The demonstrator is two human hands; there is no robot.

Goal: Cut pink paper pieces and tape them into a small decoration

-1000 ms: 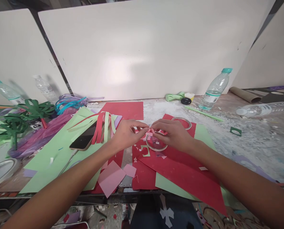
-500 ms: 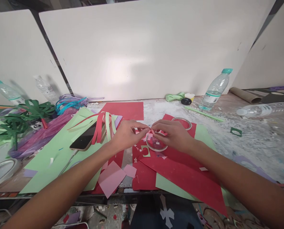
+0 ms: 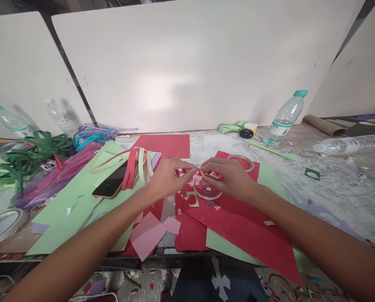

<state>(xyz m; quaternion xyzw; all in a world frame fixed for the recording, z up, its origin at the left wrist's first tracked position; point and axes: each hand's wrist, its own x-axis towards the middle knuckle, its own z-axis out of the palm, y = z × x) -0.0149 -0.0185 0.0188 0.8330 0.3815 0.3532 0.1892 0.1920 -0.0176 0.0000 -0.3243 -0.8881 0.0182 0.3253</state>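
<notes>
Hardly anything differs from a moment earlier: the left hand [image 3: 171, 178] and the right hand [image 3: 229, 175] have stayed over the tape ring [image 3: 203, 197], fingertips meeting, and only a slight shift of the whole view shows. Both pinch, thumb against finger, at a bit of pink paper [image 3: 201, 172] by the far edge of the tape ring; the fingers cover most of it, so it looks like a narrow bent strip, though its shape is hard to be sure of. The tape ring is thin, round and pale-rimmed, with small angular pink scraps inside and around it, and the matte red sheet [image 3: 247, 228] beneath it is smooth and straight-edged. Just left of the tape ring lies a pale green square [image 3: 195, 204] with a round hole. Left of the tape ring and nearer the person is a flat pink square [image 3: 148, 235] with crisp corners. Farther left of the tape ring, soft curling red strips [image 3: 129, 170] cross a glossy black phone [image 3: 111, 183]. Beyond the tape ring, to the right, is a clear plastic bottle [image 3: 280, 126] with a turquoise cap
</notes>
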